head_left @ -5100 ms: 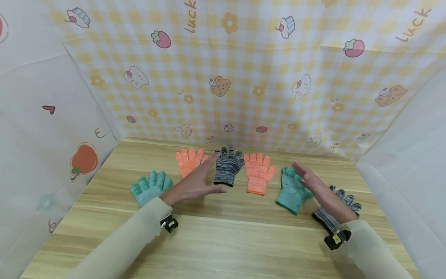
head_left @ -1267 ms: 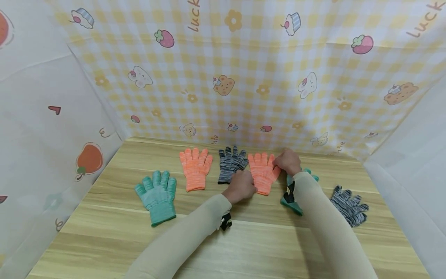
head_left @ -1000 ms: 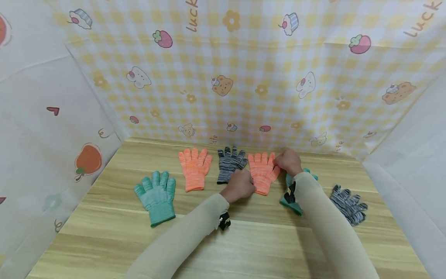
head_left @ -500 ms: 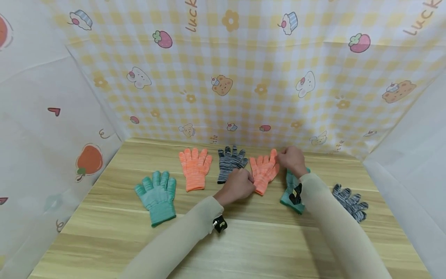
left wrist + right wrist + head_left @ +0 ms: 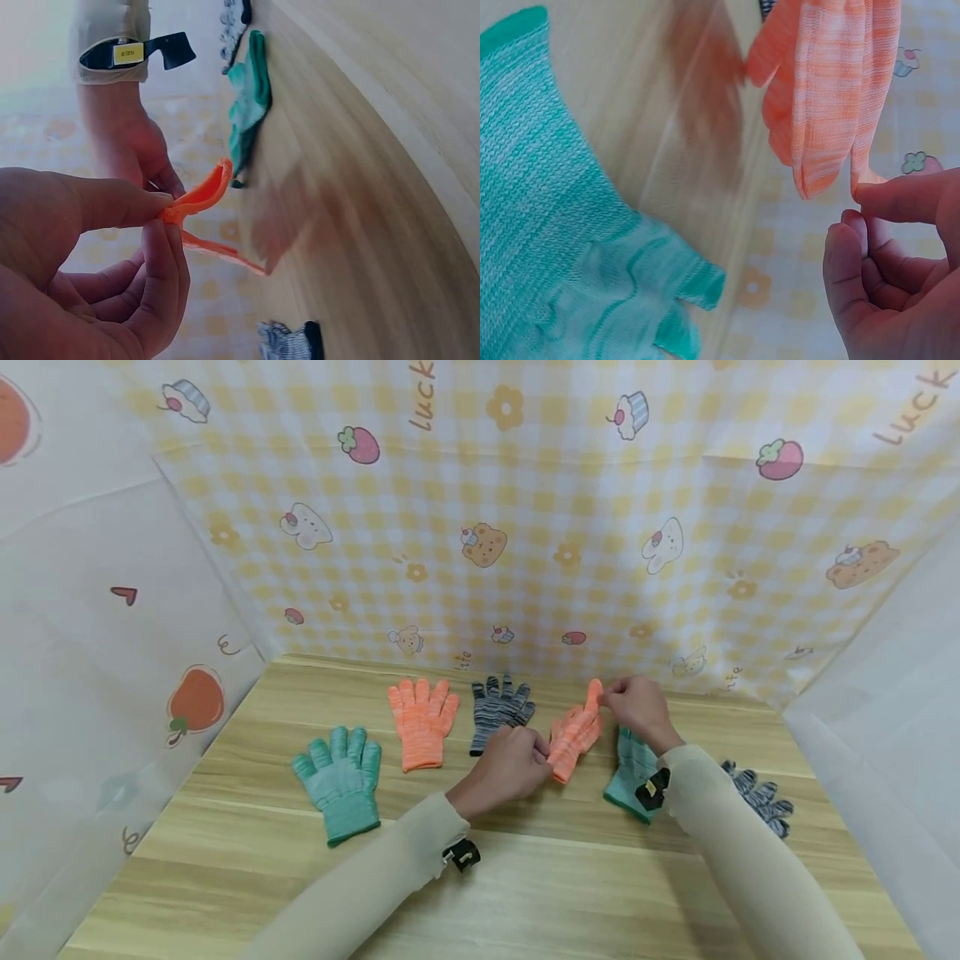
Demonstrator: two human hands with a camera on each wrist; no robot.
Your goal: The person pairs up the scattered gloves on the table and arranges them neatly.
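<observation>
Pinching orange glove [image 5: 576,735] between hands: cuff in left hand [image 5: 510,764], finger end in right hand [image 5: 641,706]. Partly blocking green glove [image 5: 632,768] below right hand, grey glove [image 5: 495,714] beyond left hand. Left of both, on bench [image 5: 525,893]: second orange glove [image 5: 423,722].

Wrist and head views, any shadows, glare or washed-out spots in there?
Left wrist: washed out around the right sleeve, with a brownish shadow on the table; right wrist: a soft shadow on the table beside the orange glove; head: pale sheen on the near table.
</observation>
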